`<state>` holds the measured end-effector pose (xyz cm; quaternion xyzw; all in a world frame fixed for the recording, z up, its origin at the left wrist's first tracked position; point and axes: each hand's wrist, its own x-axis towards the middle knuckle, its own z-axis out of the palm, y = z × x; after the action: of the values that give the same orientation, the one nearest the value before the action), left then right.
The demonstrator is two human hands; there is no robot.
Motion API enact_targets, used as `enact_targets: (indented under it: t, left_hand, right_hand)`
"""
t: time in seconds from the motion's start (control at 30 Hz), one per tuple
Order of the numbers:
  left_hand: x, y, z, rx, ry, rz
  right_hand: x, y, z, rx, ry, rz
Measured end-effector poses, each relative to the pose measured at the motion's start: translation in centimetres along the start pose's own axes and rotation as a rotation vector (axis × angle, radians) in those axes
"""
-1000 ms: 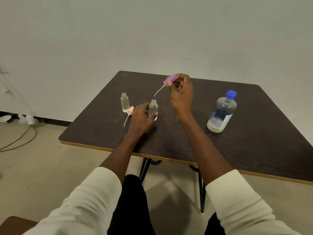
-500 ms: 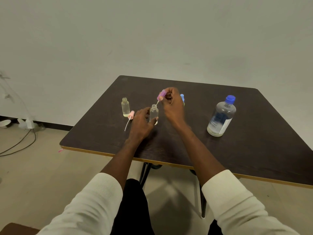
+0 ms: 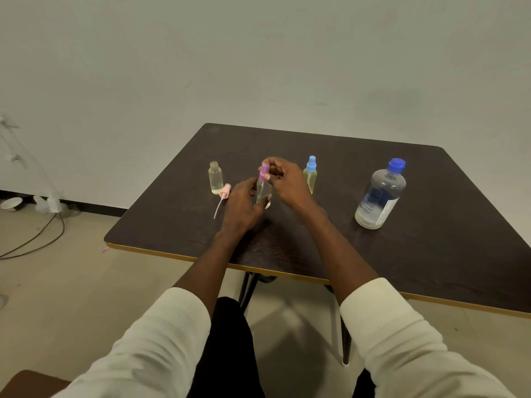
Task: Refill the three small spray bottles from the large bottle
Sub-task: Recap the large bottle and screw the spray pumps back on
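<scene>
Head view — right hand (image 3: 283, 179) pinches purple sprayer (image 3: 263, 171).

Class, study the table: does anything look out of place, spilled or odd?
One thing: the pink spray cap lies on its side on the table, tube outward, beside the open left bottle, which stands uncapped. No spill shows. The right hand is fitting the purple cap onto the middle bottle, gripped by the left hand.

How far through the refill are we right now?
Done: the blue-capped spray bottle stands closed with liquid inside. In hand: the left hand steadies the middle bottle while the right hand seats its purple sprayer. Left: the open bottle needs its pink sprayer, lying beside it.
</scene>
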<state>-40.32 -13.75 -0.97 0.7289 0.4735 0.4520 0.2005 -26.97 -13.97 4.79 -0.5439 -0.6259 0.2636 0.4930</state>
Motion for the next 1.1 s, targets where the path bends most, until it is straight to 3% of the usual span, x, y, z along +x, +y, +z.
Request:
enact_targets:
  t: [0.27,0.5,0.7,1.1]
  left_hand:
    - [-0.1,-0.1,0.0,-0.021,-0.021,-0.006]
    - [0.0,-0.1,0.0,-0.039,-0.024,-0.014]
    - [0.1,-0.2,0.2,-0.044,-0.020,0.012]
    - [0.3,-0.6,0.4,-0.044,-0.024,-0.001]
  right_hand:
    - [0.0,0.8,0.6,-0.033,0.133,0.004]
    - [-0.2,0.7,0.5,0.015,0.064,-0.004]
    - [-0.3,1.1,0.7,0.028,0.142,0.007]
    - [-0.3,1.1,0.7,0.081,0.092,0.003]
